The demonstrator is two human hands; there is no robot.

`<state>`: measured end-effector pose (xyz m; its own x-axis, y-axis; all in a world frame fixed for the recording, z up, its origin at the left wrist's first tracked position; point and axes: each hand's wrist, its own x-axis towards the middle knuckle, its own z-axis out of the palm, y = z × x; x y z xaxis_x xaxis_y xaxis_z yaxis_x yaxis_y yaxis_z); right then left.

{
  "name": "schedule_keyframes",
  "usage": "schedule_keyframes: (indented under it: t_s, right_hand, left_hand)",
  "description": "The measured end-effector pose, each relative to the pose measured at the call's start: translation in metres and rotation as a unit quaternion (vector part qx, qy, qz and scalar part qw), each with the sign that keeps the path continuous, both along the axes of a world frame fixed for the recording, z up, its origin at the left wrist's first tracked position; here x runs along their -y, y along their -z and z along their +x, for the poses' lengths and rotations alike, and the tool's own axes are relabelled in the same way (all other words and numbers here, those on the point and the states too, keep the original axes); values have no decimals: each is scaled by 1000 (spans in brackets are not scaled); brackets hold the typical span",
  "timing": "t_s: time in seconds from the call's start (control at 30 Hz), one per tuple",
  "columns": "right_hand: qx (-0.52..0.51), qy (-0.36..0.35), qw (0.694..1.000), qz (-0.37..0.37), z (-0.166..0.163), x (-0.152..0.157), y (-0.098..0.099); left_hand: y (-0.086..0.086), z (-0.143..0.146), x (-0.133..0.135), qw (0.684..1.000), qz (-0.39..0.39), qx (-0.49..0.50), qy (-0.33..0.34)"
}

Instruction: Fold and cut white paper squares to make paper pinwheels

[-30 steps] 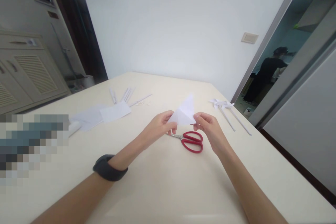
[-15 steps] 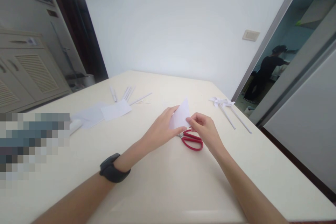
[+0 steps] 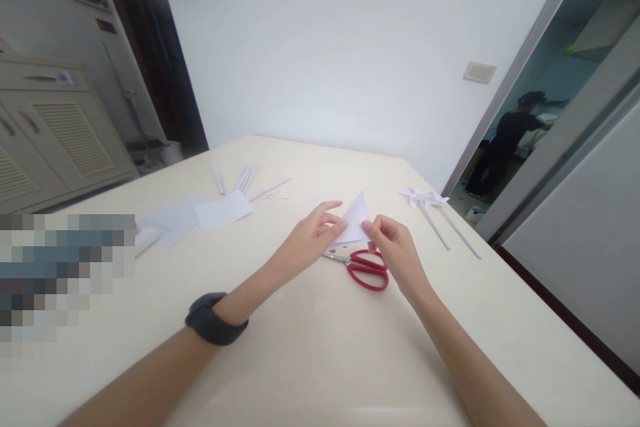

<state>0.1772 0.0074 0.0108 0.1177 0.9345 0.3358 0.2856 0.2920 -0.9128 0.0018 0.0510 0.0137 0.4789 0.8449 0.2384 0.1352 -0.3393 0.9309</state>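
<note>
A small white folded paper triangle (image 3: 356, 220) is held between both hands just above the cream table (image 3: 310, 360). My left hand (image 3: 311, 240), with a dark band on its wrist, pinches the paper's left side, index finger stretched out above it. My right hand (image 3: 395, 250) pinches the paper's right lower corner with curled fingers. Red-handled scissors (image 3: 367, 269) lie on the table directly under the hands, blades pointing left.
Two white paper pinwheels on sticks (image 3: 435, 210) lie at the right of the table. Loose white sheets (image 3: 200, 213) and several rolled paper sticks (image 3: 245, 180) lie at the left. A person in dark clothes (image 3: 505, 140) stands beyond the doorway on the right.
The paper was a wider unfolded shape a second ago; it is now a narrower triangle. Both hands came closer together and stay pinched on it.
</note>
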Motion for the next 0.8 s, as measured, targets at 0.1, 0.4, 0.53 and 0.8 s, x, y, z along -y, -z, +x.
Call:
schedule_keyframes:
  t_s: [0.1, 0.4, 0.53, 0.8]
  right_hand:
    - [1, -3, 1000, -4, -1, 0, 2]
    - [-1, -24, 1000, 6, -2, 0, -1]
    - [-1, -28, 1000, 5, -2, -1, -1]
    - [18, -13, 1000, -6, 2, -2, 3]
  left_hand:
    - [-1, 0, 2, 1000, -6, 4, 16]
    - [-9, -1, 4, 997, -63, 11, 38]
    - [-13, -1, 4, 995, -89, 34, 25]
    - [-8, -6, -3, 989, -123, 66, -53]
